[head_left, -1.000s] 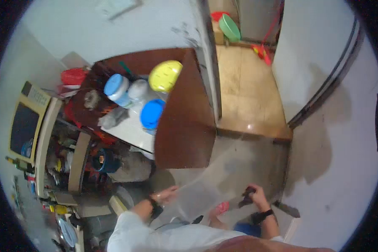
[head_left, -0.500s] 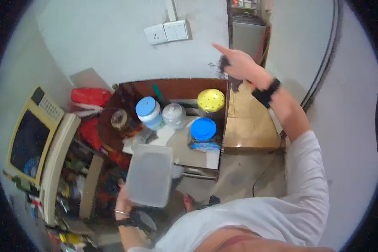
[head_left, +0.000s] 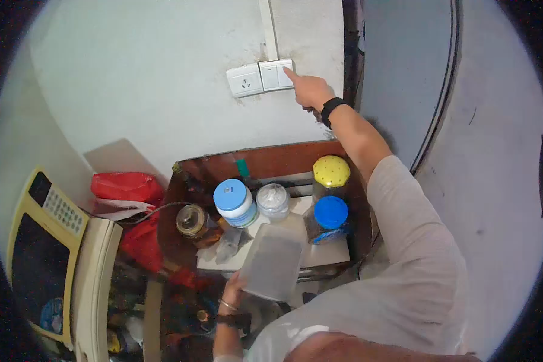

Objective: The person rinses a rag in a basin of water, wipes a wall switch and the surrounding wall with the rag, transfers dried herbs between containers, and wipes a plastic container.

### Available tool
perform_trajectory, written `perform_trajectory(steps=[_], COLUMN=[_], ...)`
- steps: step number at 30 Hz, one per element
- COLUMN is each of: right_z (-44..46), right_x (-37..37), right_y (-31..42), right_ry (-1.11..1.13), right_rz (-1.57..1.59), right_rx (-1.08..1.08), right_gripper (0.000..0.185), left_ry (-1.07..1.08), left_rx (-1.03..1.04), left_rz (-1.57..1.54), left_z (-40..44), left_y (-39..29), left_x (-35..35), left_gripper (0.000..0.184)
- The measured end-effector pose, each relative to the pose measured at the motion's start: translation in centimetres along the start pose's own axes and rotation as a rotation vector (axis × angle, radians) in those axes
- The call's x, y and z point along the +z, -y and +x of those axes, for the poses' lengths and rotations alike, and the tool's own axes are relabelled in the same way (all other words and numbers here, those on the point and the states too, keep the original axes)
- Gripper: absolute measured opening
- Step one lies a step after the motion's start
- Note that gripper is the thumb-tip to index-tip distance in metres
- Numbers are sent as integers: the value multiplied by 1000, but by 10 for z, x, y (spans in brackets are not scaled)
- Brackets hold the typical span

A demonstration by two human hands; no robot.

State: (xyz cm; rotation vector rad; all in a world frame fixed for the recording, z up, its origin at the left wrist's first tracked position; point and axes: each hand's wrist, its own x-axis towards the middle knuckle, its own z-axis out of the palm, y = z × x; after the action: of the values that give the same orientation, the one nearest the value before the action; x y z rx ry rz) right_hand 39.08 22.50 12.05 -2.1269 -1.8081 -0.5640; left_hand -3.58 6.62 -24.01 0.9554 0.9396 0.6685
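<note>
"Both hands are busy! Picture a clock with 12 straight up: the left hand (head_left: 233, 291) is near 7, its fingers gripping. The right hand (head_left: 314, 92) is near 1, one finger stuck out. What's the biggest thing by them?"

"That brown stand (head_left: 277, 161), around 6. Next biggest is the microwave (head_left: 41, 259), over at 8."

"And what's the left hand gripping?"

"A plastic box (head_left: 274, 262), at 6, tilted above the front of the stand. The fingers have just one side, at the box's own 8 o'clock. I can't see anything propping the far side, so it could tip or slip."

"Could it bump something?"

"Maybe. The yellow-topped jar (head_left: 332, 173) is at 3, close under the right arm (head_left: 359, 142), so a dropped elbow might knock it. The blue-topped jar (head_left: 330, 212) at 4 and the clear jar (head_left: 273, 202) at 6 are near the box. One careless swing could hit them."

"And that finger?"

"It's at the switch (head_left: 277, 75), up at 12. I can't tell if it's pressing. Two buttons sit side by side, so a quick poke could catch both."

"What's the dark thing (head_left: 315, 116) under that hand?"

"Can't tell, or whether the fingers grip it. If they do, loosely, it could fall."
</note>
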Motion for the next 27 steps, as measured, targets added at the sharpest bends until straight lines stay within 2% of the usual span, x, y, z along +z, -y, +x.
perform_trajectory(steps=[3, 4, 5, 6, 7, 8, 9, 10, 11, 12, 13, 14, 16, 17, 19, 20, 22, 23, 25, 27], right_z=[-2, -2, -2, 5, 7, 5, 0, -7, -19, -34, -44, -62, -102, -116, -138, -152, -180, -194, -218, -249], right_x=[-3, -6, -5, 9, 12, 11, 11, 8, 4, 3, -1, -15, -34, -32, -13, -11, -14, -20, -26, -25], right_y=[-1, -3, -5, -15, -22, -28, -32, -33, -33, -36, -38, -31, -22, -21, -31, -31, -20, -16, -4, 15], right_ry=[-26, 12, 55, -44, -15, -37, -49, -4, 54, 166, 265, 306, 480, 537, 293, 298, 240, 246, 468, 724], right_rz=[31, 70, 109, 169, 175, 251, 331, 386, 447, 534, 622, 641, 598, 586, 668, 673, 748, 751, 861, 974], right_rx=[-25, -3, 17, -17, -30, -99, -168, -185, -195, -219, -233, -219, -231, -230, -585, -554, -619, -604, -491, -273], right_gripper=[74, 74, 74, 69, 69, 65, 61, 58, 55, 54, 53, 53, 51, 54, 50, 50, 49, 49, 49, 49], left_ry=[-26, -26, -141, -64, -145, -344, -404, -473, -500, -595, -646, -680, -611, -602, -448, -419, -197, -181, 73, 128], left_rx=[23, -44, 26, 124, 138, 141, 193, 237, 218, 286, 271, 319, 301, 283, 524, 515, 384, 378, 208, 230], left_rz=[-48, -112, -128, -89, -135, 157, 291, 427, 276, 421, 504, 413, 547, 562, 942, 955, 1382, 1385, 1634, 1662], left_z=[15, 19, 16, 26, 37, 31, 38, 45, 47, 65, 51, 64, 63, 57, 47, 38, 10, 3, -3, 1], left_y=[1, 0, -3, -1, 15, -5, -1, 4, 4, 31, 6, 28, 25, 25, 10, -1, -43, -55, -66, -56], left_x=[-1, 2, 10, 2, -7, 6, 2, -2, 0, -21, 5, -9, -10, -9, -1, 7, 44, 57, 67, 58], left_gripper=[53, 50, 44, 38, 38, 37, 36, 35, 32, 32, 38, 42, 57, 57, 77, 77, 92, 92, 92, 91])
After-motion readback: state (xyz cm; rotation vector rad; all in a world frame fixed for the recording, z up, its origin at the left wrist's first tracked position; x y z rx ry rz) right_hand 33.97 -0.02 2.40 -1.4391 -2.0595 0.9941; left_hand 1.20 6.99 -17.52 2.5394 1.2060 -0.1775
